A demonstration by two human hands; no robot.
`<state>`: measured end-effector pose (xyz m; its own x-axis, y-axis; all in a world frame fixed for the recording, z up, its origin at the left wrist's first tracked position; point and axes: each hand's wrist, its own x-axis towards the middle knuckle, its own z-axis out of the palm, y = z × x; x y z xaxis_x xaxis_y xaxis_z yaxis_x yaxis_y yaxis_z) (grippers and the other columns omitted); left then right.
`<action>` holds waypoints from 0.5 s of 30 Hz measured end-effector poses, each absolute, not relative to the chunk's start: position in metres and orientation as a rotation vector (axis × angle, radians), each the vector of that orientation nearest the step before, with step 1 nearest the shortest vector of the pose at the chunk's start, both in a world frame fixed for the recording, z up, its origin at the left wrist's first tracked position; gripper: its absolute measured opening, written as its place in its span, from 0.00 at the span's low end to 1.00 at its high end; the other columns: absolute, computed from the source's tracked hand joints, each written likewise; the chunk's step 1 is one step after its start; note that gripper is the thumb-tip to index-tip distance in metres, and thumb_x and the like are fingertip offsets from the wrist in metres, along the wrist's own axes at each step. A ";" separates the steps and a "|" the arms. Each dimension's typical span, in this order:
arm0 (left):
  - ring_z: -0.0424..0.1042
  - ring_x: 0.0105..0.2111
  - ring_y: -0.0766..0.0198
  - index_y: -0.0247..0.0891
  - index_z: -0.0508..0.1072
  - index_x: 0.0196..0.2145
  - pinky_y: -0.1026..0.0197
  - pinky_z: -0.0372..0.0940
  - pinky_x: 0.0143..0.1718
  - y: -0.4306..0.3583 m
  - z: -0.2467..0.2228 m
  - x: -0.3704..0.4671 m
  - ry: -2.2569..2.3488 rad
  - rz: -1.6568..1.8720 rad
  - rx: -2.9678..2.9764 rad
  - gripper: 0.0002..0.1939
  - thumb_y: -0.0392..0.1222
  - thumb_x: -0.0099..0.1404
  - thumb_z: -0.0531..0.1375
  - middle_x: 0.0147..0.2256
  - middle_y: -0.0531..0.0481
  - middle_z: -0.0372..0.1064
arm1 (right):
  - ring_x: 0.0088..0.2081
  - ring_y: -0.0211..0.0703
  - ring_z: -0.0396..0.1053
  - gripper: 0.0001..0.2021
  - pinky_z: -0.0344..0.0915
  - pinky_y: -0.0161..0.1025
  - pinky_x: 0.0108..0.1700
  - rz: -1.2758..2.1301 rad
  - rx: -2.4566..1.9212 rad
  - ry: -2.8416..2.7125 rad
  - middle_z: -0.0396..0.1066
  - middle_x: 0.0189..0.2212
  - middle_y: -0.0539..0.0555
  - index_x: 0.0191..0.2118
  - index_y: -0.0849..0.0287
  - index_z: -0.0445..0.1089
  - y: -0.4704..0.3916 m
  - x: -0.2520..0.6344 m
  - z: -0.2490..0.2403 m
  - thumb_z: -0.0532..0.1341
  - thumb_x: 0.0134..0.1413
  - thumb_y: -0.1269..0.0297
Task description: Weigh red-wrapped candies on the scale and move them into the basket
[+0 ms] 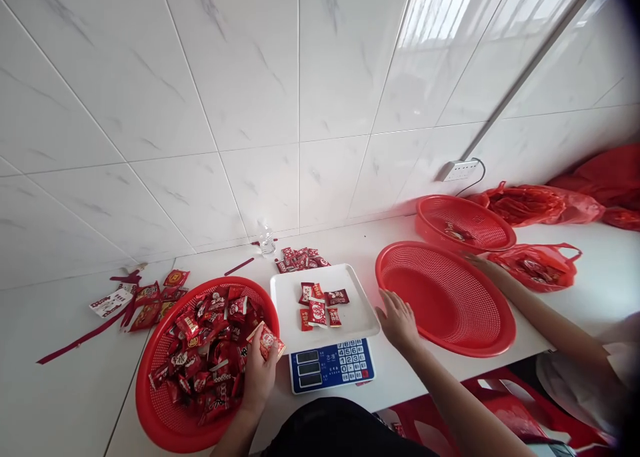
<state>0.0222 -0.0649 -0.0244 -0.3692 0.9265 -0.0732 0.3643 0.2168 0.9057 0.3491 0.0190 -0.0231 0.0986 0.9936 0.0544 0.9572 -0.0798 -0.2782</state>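
Note:
My left hand [260,372] is closed on a red and cream candy packet [267,339], over the right rim of a red plastic basket [150,404]. Many small red wrapped candies [210,354] fill that basket. In the middle stands a digital scale [331,366] with a blue keypad and a white tray [357,290]. Several wrapped candies [317,312] lie on the tray. My right hand [400,320] holds nothing; its fingers are stretched out between the tray's right edge and the rim of a second red basket [440,304].
Behind the tray are a candy pile [300,260] and a clear bottle [267,238]. Loose packets [175,278] and a dark red ribbon [80,342] lie left. At right, a co-worker's hand [480,265] reaches between a farther basket [425,227] and an open red bag [560,280].

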 end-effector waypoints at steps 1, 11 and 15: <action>0.53 0.58 0.57 0.36 0.58 0.54 0.51 0.49 0.59 -0.065 -0.023 0.022 1.851 1.122 1.179 0.25 0.47 0.60 0.53 0.57 0.40 0.55 | 0.57 0.52 0.55 0.21 0.53 0.54 0.56 0.196 -1.994 -2.015 0.61 0.54 0.61 0.56 0.59 0.58 0.020 0.336 -0.019 0.47 0.58 0.61; 0.54 0.58 0.57 0.37 0.60 0.53 0.53 0.51 0.58 -0.067 -0.017 0.022 1.824 1.129 1.150 0.25 0.46 0.59 0.53 0.56 0.41 0.57 | 0.54 0.50 0.58 0.18 0.58 0.46 0.53 0.649 -1.623 -2.389 0.65 0.51 0.57 0.50 0.54 0.66 0.007 0.252 0.003 0.53 0.53 0.68; 0.53 0.58 0.56 0.36 0.59 0.53 0.52 0.50 0.58 -0.067 -0.017 0.022 1.827 1.127 1.146 0.25 0.46 0.59 0.53 0.57 0.40 0.56 | 0.47 0.45 0.65 0.16 0.63 0.41 0.49 0.696 -1.600 -2.268 0.70 0.44 0.57 0.46 0.57 0.69 0.007 0.262 -0.003 0.47 0.57 0.68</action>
<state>0.0218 -0.0669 -0.0166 -0.3697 0.9232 -0.1048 0.3208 0.2327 0.9181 0.2621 0.0070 -0.0031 -0.3477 0.9364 -0.0473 0.8018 0.2708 -0.5328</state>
